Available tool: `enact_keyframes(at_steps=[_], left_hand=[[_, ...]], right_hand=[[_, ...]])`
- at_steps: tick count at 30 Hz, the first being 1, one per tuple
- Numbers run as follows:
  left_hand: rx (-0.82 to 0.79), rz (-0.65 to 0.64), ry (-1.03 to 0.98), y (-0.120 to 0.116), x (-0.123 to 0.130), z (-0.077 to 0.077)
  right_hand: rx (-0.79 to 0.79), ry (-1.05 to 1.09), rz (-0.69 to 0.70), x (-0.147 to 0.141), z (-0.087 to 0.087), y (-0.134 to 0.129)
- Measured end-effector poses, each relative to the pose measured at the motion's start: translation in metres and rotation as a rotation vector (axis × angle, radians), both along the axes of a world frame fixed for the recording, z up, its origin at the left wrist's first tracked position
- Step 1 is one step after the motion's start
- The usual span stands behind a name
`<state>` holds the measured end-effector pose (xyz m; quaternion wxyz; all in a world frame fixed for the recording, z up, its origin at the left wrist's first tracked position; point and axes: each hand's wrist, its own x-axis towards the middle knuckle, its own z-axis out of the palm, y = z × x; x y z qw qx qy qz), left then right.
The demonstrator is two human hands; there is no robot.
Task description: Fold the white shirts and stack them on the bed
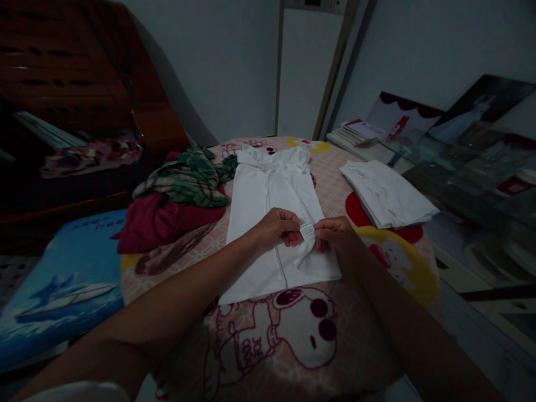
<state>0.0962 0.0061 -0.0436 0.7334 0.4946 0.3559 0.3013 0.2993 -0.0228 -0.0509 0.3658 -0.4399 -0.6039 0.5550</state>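
Observation:
A white shirt (251, 223) lies spread on a table with a patterned pink cover, its upper end bunched at the far side. Over its lower right part, my left hand (278, 228) pinches one edge of a small white label (307, 230) with printed lines. My right hand (335, 231) grips the label's other edge between thumb and fingers. The label is stretched flat between them, and some white fabric hangs below it. Both hands are close together, just above the shirt.
Folded white clothes (387, 192) are stacked at the table's right. Green checked and dark red clothes (167, 218) lie heaped at the left. A wooden chair (75, 72) stands behind them, beside a blue printed cushion (67, 285). Glass shelving (452, 162) runs along the right.

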Motion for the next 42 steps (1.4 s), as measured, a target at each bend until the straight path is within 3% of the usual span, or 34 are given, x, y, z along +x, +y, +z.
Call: enact_keyframes(at_steps=[42], left_hand=[[0.022, -0.007, -0.025, 0.0006, -0.001, -0.002]], right_hand=[[0.012, -0.004, 0.026, 0.0022, -0.0016, 0.0013]])
